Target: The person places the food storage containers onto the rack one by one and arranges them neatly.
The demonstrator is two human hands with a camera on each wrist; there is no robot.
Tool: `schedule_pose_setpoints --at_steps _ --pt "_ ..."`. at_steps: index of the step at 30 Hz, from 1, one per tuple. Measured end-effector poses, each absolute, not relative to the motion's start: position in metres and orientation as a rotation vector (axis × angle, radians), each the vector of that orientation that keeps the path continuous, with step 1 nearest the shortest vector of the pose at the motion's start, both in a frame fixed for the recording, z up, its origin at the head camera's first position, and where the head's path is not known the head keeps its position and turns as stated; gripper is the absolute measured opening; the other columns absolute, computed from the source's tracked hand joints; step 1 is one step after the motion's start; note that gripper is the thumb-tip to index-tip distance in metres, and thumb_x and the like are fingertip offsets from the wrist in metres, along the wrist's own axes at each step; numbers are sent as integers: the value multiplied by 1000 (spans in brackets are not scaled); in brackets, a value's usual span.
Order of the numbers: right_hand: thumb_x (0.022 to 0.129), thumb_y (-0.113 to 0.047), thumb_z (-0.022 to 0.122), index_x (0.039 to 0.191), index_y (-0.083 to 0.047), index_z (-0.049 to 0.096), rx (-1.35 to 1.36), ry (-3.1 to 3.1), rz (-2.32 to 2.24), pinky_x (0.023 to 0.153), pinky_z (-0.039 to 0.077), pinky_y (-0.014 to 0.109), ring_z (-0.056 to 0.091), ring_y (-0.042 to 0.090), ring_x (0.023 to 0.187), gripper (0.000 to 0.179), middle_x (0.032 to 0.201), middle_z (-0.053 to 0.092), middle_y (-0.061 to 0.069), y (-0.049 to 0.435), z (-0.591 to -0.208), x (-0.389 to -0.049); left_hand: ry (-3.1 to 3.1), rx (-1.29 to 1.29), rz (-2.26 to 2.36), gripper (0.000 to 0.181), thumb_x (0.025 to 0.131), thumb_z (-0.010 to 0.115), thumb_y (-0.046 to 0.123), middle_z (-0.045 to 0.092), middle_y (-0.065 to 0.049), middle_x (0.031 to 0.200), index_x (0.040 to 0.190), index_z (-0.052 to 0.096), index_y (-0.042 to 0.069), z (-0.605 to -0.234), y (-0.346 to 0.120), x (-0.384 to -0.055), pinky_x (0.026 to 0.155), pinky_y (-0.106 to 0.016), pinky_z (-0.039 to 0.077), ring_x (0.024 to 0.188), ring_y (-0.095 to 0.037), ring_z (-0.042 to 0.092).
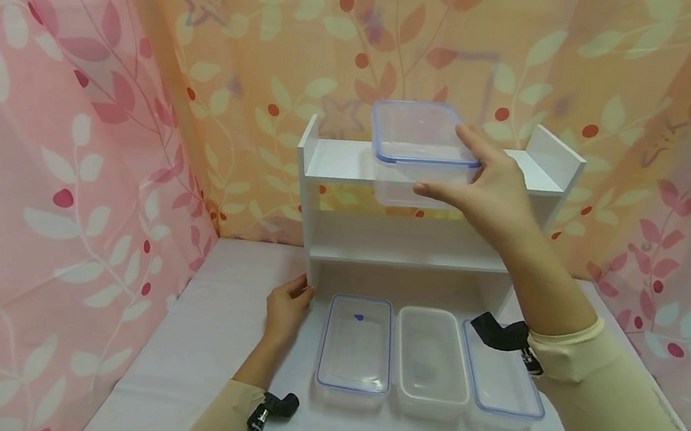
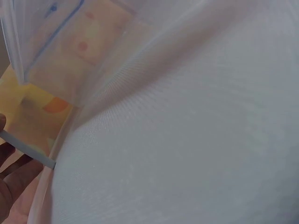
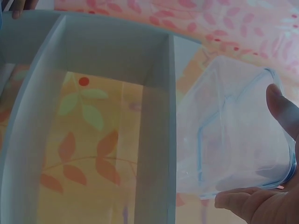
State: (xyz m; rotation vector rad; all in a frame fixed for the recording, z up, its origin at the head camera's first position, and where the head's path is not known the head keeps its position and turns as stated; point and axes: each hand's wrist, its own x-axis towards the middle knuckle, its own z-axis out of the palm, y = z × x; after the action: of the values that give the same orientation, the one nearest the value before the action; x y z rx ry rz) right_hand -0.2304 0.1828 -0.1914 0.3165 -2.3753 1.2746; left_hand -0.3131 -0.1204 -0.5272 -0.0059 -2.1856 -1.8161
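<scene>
My right hand (image 1: 492, 186) grips a clear plastic food container (image 1: 422, 182) with a blue-edged lid by its right side. Thumb and fingers spread around the container, which overlaps the top board of a white shelf unit (image 1: 407, 260) in the head view. From the right wrist, the container (image 3: 233, 130) shows beside the shelf's upper board, with my thumb along its lid edge. Low at the shelf's left side panel, my left hand (image 1: 286, 308) pinches the front edge. In the left wrist view, the fingers (image 2: 23, 177) and thumb lie on either side of that thin panel (image 2: 28, 149).
Three more containers stand in a row before the shelf: a blue-rimmed one (image 1: 356, 345) at left, a white-rimmed one (image 1: 434, 357) in the middle, another blue-rimmed one (image 1: 508, 383) at right, partly behind my right arm. Patterned cloth (image 1: 104, 145) surrounds the white table (image 1: 197, 341).
</scene>
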Motion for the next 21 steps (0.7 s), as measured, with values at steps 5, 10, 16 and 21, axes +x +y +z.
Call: schedule_pose_setpoints --at_steps 5,10,16,21 --pt "70 -34 97 158 -21 40 325 -2355 1296 119 36 37 38 16 148 106 166 34 -2 176 -190 -238 -2175 -14 -1845 39 93 76 15 72 -18 124 130 70 5 -527 -121 -313 69 -21 58 104 -24 73" --pt "70 -35 96 157 -20 41 319 -2350 1301 122 30 32 25 14 155 105 169 27 2 169 -189 -244 -2172 -22 -1846 39 93 77 15 72 -17 123 131 70 5 -527 -122 -314 69 -21 59 104 -24 73" --pt "69 -35 96 157 -19 42 321 -2347 1310 123 28 30 25 14 155 105 169 27 4 163 -189 -252 -2161 -10 -1869 40 93 78 18 74 -14 122 131 70 7 -525 -121 -312 73 -26 60 105 -25 72" --pt "69 -36 96 158 -20 41 313 -2353 1322 122 30 29 25 13 154 106 169 26 2 158 -191 -258 -2164 10 -1878 41 93 77 18 74 -15 120 131 70 6 -525 -120 -311 72 -26 61 102 -22 72"
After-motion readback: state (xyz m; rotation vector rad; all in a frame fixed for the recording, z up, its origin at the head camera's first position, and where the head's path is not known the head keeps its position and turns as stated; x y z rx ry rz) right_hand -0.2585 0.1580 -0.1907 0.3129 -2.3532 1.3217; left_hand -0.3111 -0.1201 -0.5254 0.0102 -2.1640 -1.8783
